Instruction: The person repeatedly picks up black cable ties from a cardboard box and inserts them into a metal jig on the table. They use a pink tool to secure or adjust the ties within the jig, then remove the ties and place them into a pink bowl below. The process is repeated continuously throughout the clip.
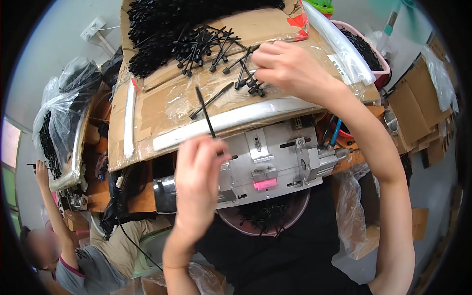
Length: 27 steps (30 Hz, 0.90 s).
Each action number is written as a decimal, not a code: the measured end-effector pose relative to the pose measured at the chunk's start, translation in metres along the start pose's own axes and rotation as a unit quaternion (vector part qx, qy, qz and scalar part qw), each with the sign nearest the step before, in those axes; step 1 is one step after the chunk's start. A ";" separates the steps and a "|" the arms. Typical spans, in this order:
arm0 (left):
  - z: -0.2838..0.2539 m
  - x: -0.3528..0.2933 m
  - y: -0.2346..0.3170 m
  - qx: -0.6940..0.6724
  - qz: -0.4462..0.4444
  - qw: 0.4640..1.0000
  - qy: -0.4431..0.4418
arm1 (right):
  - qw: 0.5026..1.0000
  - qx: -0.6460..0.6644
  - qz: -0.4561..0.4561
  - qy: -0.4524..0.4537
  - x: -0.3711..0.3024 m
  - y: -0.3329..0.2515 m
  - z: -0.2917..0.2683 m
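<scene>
My left hand [196, 179] is pinched around a thin black plastic rod [204, 110], which points up and away over the near part of the cardboard. Slight blur covers the fingertips. Farther off to the right, my right hand [287, 69] has its fingers curled together at the edge of several loose black rods with thick ends [211, 46]; whatever is between those fingers is hidden. One single rod [211, 101] lies apart on the cardboard. Below sits a metal fixture machine [255, 155] with a pink block [265, 184] on it.
A big heap of black rods [162, 24] fills the back of the cardboard [147, 118]. A basin [297, 211] with black pieces is below the machine. A pink tub [383, 66] stands at right. At left, a co-worker [88, 265] raises a hand beside plastic-covered goods.
</scene>
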<state>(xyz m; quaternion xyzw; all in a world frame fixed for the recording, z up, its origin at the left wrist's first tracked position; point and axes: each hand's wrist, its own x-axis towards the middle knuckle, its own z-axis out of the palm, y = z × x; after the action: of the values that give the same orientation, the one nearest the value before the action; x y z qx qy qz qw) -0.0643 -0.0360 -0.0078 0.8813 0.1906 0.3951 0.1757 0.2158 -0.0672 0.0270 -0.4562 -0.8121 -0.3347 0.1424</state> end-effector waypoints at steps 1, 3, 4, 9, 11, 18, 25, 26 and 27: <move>0.001 -0.017 0.008 0.012 -0.006 1.000 0.000 | 1.000 0.023 -0.002 -0.019 0.000 0.000 0.005; 0.009 -0.052 0.020 0.010 -0.026 1.000 -0.003 | 0.995 -0.007 0.042 -0.094 0.008 -0.003 0.001; 0.016 -0.069 0.026 -0.008 -0.039 0.999 -0.006 | 0.988 -0.024 0.063 -0.137 0.010 -0.002 -0.005; 0.045 -0.115 0.055 0.031 -0.053 0.988 -0.143 | 0.967 0.134 0.212 0.051 0.012 0.010 -0.023; 0.061 -0.117 0.056 0.038 -0.050 0.984 -0.164 | 0.929 0.224 0.276 0.105 0.013 0.010 -0.047; 0.067 -0.112 0.054 0.076 -0.030 0.977 -0.198 | 0.755 0.394 0.431 0.297 -0.017 -0.041 -0.089; 0.036 -0.082 0.039 0.043 -0.052 0.981 -0.182 | 0.832 0.383 0.369 0.158 -0.079 -0.196 -0.065; 0.022 -0.061 0.030 0.037 -0.040 0.985 -0.164 | 0.840 0.356 0.386 0.136 -0.078 -0.218 -0.059; 0.015 -0.033 0.021 0.097 -0.020 0.990 -0.103 | 0.843 0.332 0.407 0.117 -0.084 -0.237 -0.051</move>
<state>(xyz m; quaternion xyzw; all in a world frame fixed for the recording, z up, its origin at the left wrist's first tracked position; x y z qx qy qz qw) -0.0690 -0.0723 -0.0290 0.9262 0.2265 0.2783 0.1156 0.0594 -0.2409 -0.0790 -0.6283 -0.5935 -0.0084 0.5028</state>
